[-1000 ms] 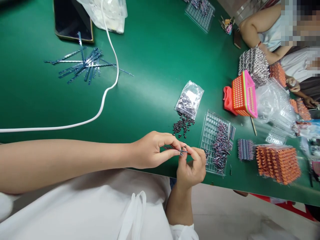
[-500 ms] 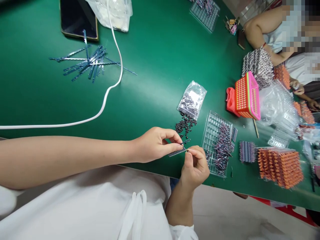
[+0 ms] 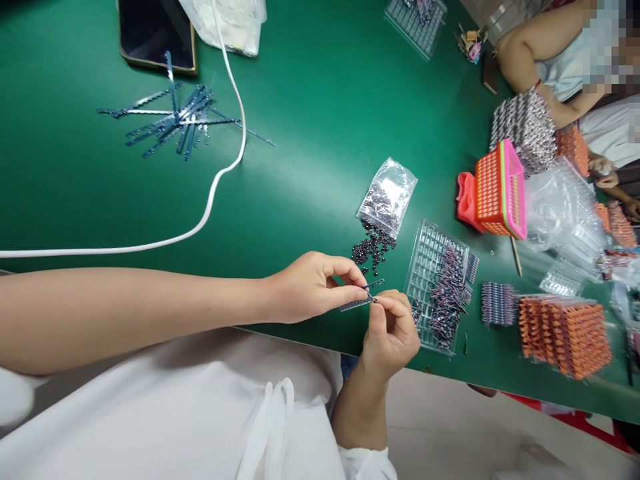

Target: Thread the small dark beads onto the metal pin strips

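My left hand (image 3: 315, 287) pinches a dark blue bobby pin (image 3: 374, 284) between thumb and fingers. My right hand (image 3: 391, 333) is closed close beside it, with a tiny dark bead (image 3: 375, 301) at its thumb and fingertip, against the pin's end. Under the fingers lies a small dark ridged strip (image 3: 356, 305), partly hidden. Loose dark beads (image 3: 373, 248) spill from a clear plastic bag (image 3: 388, 193) just beyond the hands. A clear compartment tray (image 3: 425, 267) heaped with thin finished-looking pins (image 3: 450, 293) is right of my right hand.
Blue wavy pins (image 3: 185, 120) are piled at the left, near a phone (image 3: 157, 33) and a white cable (image 3: 213, 193). Rightward are orange stacks (image 3: 565, 337), a pin bundle (image 3: 499, 304) and a basket (image 3: 493, 190). A co-worker's arm (image 3: 575, 110) is at the far right.
The view has shifted slightly, so the things on the right sit a little further right. Both hands keep nearly the same pose, still together at the pin and bead.
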Available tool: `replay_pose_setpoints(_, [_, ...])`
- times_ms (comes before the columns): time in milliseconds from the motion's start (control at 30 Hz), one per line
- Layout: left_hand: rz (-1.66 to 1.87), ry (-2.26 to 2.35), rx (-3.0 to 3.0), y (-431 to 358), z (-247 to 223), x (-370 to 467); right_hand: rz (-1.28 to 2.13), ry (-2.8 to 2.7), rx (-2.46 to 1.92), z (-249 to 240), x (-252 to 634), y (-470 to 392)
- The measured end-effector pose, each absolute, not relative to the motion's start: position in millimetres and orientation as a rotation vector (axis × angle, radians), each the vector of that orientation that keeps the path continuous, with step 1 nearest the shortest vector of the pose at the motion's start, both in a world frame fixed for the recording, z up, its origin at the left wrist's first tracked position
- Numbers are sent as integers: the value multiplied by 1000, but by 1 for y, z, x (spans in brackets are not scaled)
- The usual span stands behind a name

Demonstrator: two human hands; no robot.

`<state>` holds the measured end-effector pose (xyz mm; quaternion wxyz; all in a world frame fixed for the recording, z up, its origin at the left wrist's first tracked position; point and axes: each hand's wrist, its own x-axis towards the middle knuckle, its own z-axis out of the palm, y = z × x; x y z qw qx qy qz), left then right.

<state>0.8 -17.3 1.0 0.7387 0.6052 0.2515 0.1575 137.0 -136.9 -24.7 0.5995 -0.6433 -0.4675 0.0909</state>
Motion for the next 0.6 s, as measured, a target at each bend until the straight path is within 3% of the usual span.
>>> replay_pose_setpoints(600, [320,566,1393,-15,4,1,350,-1057,-1466,-24,141,-137])
